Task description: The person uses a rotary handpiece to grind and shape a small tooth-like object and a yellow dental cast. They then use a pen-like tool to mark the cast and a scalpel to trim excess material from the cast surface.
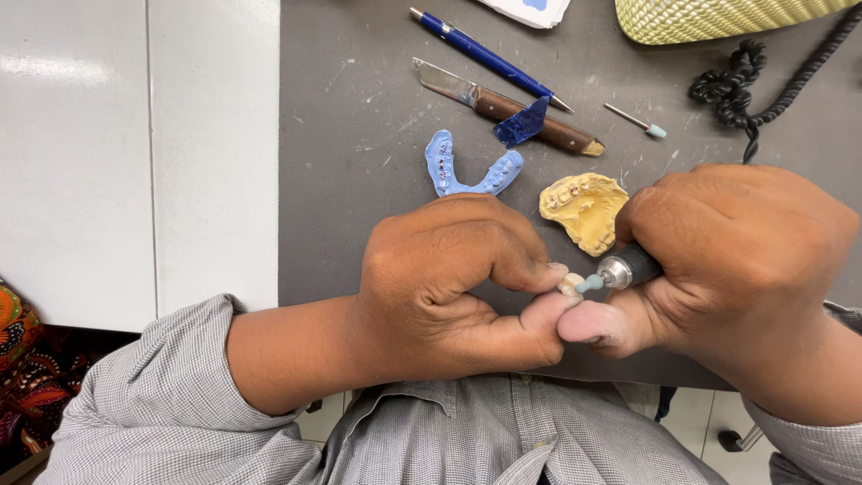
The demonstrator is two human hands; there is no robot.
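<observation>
My left hand pinches a small cream tooth-like piece between thumb and forefinger. My right hand grips a rotary handpiece whose small pale blue tip touches that piece. Both thumbs press together below it. Just behind the hands, a yellow plaster dental cast lies on the grey mat, with a blue U-shaped bite impression to its left.
At the back of the mat lie a blue pen, a wooden-handled knife with a scrap of blue wax on it, and a small bur. A black coiled cord and yellow woven container sit at the back right.
</observation>
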